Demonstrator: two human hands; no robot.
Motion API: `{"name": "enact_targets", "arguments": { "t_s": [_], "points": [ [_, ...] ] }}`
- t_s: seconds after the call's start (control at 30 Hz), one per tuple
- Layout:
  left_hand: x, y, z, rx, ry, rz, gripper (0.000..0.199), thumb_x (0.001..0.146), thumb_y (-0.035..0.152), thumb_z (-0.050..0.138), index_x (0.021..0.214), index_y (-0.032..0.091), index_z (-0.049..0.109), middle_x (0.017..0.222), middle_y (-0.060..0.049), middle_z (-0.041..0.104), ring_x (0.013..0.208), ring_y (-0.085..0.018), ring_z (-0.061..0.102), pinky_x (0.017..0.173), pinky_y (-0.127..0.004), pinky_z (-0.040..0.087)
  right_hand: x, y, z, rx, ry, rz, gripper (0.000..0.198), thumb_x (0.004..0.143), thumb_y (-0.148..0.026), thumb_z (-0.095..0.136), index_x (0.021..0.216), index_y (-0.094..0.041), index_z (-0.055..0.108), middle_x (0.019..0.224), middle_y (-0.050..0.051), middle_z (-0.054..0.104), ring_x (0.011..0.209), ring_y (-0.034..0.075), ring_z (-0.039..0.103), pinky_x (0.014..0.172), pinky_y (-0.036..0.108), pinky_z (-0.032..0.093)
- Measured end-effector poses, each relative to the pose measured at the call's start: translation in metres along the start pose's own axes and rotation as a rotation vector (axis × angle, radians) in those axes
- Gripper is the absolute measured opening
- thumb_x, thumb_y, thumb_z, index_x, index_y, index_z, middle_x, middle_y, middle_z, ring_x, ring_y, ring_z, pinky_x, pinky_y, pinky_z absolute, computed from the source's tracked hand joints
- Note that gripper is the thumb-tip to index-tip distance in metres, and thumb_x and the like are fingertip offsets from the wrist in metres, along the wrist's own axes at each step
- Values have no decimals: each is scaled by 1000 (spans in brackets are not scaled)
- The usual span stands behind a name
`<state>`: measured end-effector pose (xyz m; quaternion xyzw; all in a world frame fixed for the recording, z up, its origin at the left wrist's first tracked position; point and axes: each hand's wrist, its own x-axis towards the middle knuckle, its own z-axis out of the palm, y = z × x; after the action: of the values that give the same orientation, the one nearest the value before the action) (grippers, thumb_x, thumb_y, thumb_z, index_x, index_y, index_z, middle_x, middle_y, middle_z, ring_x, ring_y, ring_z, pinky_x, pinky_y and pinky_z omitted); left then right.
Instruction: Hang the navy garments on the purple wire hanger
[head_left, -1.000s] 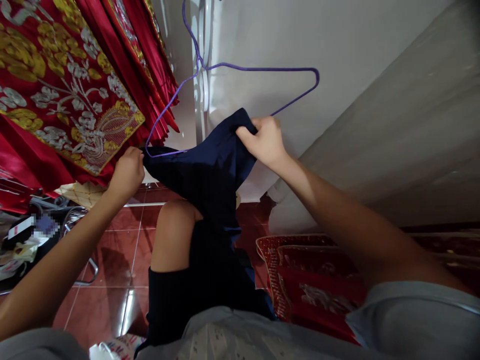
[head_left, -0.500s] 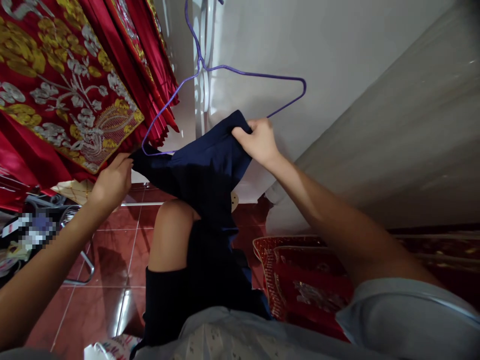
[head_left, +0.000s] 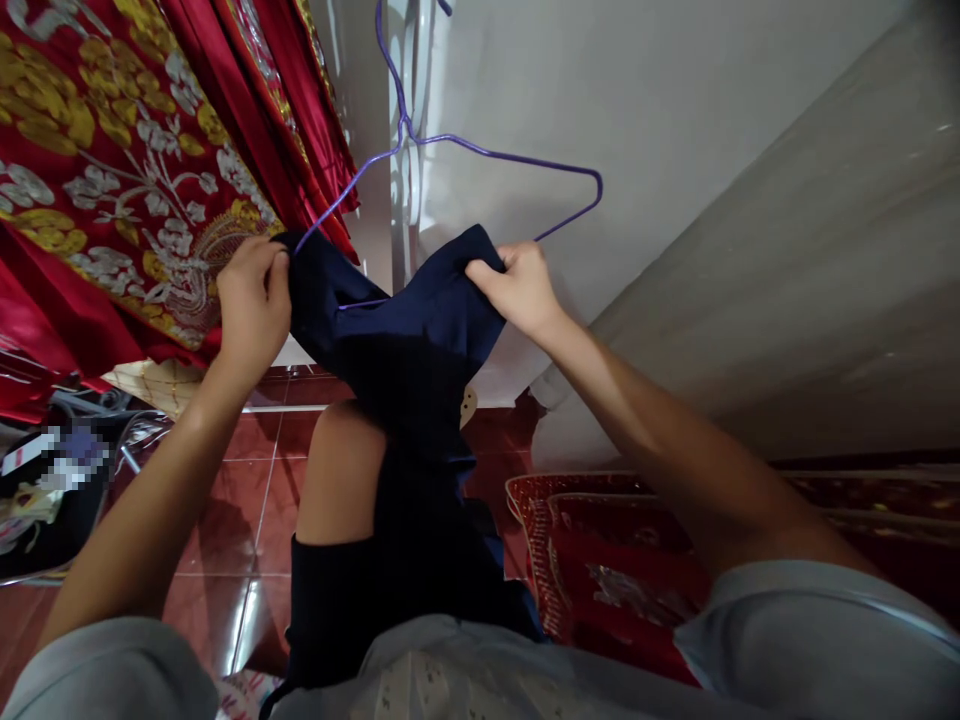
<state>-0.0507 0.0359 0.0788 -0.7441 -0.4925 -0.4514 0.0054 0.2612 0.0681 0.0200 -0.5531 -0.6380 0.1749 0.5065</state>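
Observation:
A purple wire hanger [head_left: 510,155] hangs in front of the wall, its hook out of the top of the view. Dark navy cloth, a garment [head_left: 420,310] whose exact kind I cannot tell, spreads between my hands and drapes down over my lap. My left hand [head_left: 255,300] is closed on its upper left corner, which now covers the hanger's left end. With thumb and fingers, my right hand [head_left: 521,285] pinches the upper right edge, just below the hanger's right arm. That right end of the hanger sticks out bare, beyond the cloth.
Red satin cloth with gold and silver embroidery [head_left: 142,180] hangs at the upper left. A chair with things on it [head_left: 52,500] stands at the left on red floor tiles [head_left: 217,510]. More red embroidered fabric [head_left: 622,570] lies at the lower right, beside a greyish draped surface [head_left: 750,300].
My left hand has moved up and to the right, drawing the garment's left corner over the hanger's left end. My right hand has barely moved, still gripping its edge.

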Motion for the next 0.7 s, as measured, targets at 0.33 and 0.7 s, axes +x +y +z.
{"name": "enact_targets", "arguments": {
  "t_s": [0.33, 0.7],
  "points": [
    [49, -1, 12, 61, -168, 50, 29, 95, 4, 43, 114, 13, 64, 115, -2, 70, 116, -18, 62, 105, -31, 42, -3, -16, -35, 126, 175, -356, 41, 85, -20, 63, 126, -18, 67, 137, 14, 63, 128, 24, 58, 99, 36, 49],
    [53, 4, -9, 17, -83, 57, 12, 99, 21, 49, 102, 18, 59, 115, 0, 68, 113, -15, 60, 101, -31, 42, 34, -24, -99, 287, -129, 232, 31, 101, -29, 58, 84, -12, 77, 86, 8, 73, 77, 15, 68, 71, 35, 55]
  ]
}}
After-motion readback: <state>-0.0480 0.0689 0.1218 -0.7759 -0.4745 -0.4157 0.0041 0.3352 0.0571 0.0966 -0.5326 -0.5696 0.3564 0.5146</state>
